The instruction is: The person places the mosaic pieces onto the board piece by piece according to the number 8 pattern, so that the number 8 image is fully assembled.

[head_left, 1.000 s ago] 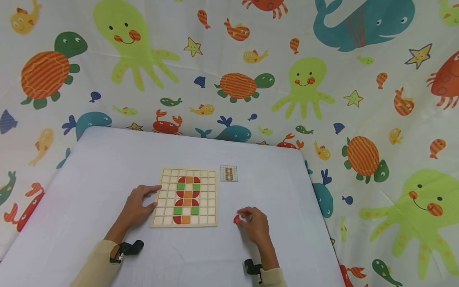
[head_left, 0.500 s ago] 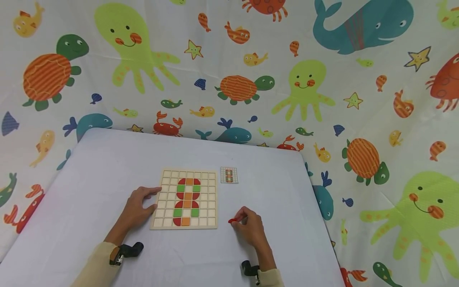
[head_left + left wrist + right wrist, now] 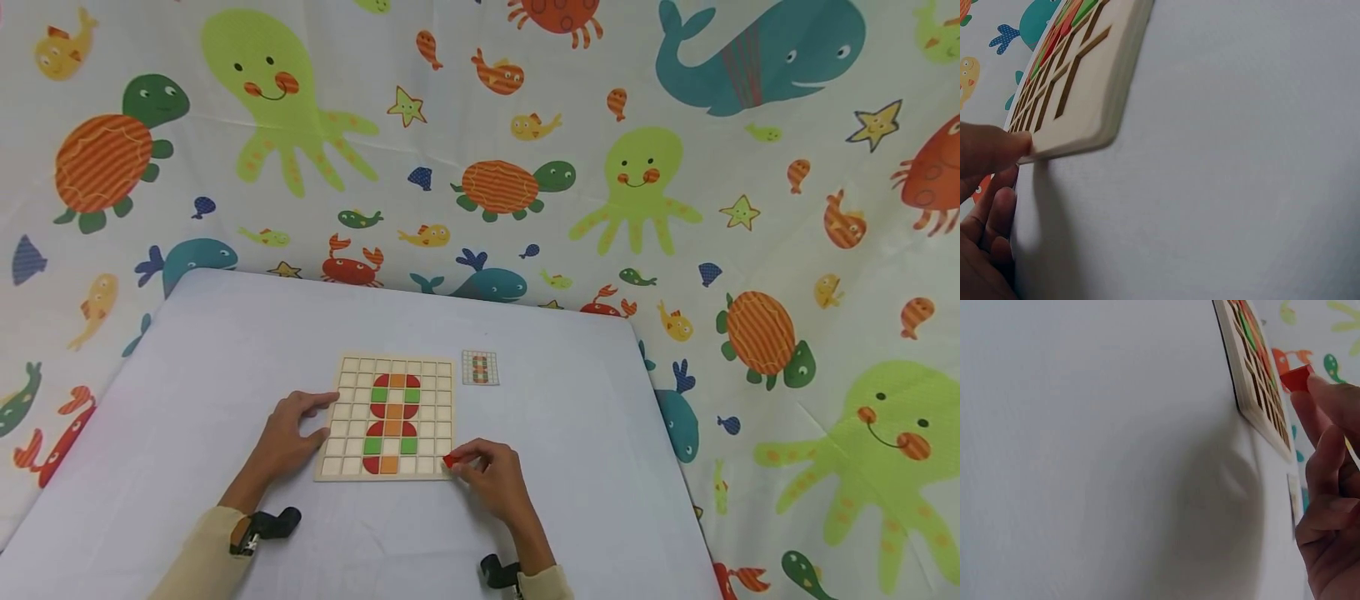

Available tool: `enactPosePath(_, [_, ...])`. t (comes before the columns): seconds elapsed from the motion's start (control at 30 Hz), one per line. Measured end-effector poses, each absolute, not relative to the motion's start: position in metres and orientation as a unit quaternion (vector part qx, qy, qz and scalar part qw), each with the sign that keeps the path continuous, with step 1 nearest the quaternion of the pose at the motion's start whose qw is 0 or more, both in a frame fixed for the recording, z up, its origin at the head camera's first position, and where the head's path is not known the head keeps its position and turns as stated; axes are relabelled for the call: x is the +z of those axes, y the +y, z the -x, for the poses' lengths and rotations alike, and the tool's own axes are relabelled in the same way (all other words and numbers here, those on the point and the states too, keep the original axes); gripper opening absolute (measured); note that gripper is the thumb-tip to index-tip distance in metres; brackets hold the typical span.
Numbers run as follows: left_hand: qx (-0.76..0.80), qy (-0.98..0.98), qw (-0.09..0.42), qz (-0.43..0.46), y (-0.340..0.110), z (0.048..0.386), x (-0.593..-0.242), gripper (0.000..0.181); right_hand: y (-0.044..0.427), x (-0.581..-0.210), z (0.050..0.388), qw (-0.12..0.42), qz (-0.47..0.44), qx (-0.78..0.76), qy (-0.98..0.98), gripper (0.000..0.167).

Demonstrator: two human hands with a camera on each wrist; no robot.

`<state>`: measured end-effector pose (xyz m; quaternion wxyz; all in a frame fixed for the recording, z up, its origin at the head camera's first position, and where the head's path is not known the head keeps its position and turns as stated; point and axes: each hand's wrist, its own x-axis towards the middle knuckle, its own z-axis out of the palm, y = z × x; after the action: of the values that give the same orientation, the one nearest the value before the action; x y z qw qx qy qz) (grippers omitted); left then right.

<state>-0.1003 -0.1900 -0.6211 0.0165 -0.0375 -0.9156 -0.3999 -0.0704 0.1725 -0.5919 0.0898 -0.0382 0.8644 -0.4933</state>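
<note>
A square wooden grid board [image 3: 437,414] lies on the white table, with red rounded tiles, green tiles [image 3: 372,446] and orange tiles [image 3: 389,465] set in its middle columns. My left hand [image 3: 282,437] touches the board's left edge with thumb and index finger spread apart; in the left wrist view the thumb [image 3: 1004,149] rests at the board's edge. Between thumb and fingertips, my right hand [image 3: 495,482] pinches a small red tile [image 3: 448,460] at the board's lower right corner. In the right wrist view this red tile [image 3: 1297,378] is held up off the table.
Just right of the board's far corner lies a small pattern card [image 3: 480,367] with a printed grid. A sea-animal curtain [image 3: 517,108] hangs behind and beside the table [image 3: 600,442]. Small black cameras [image 3: 276,522] are strapped to both wrists.
My right hand has moved left with the red tile, from the table right of the board to the board's lower right corner. The left hand has stayed at the board's edge.
</note>
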Motion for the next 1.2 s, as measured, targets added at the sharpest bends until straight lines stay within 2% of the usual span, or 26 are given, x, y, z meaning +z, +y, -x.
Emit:
enactPosePath(0.33, [-0.403,-0.915,0.010,0.036,-0.192,0.102,-0.620,0.059,0.144,-0.593,0.066,0.055,0.077,-0.507,0.857,0.010])
enactPosePath(0.63, [-0.404,-0.914,0.013,0.037,-0.192,0.103,-0.619,0.059,0.111,-0.592,0.073,0.070,0.058,-0.464,0.881,0.008])
enactPosePath(1.2, [-0.400,-0.916,0.011,0.037,-0.191,0.104,-0.620,0.060,0.086,-0.595,0.078,0.036,0.023,-0.352,0.935,0.014])
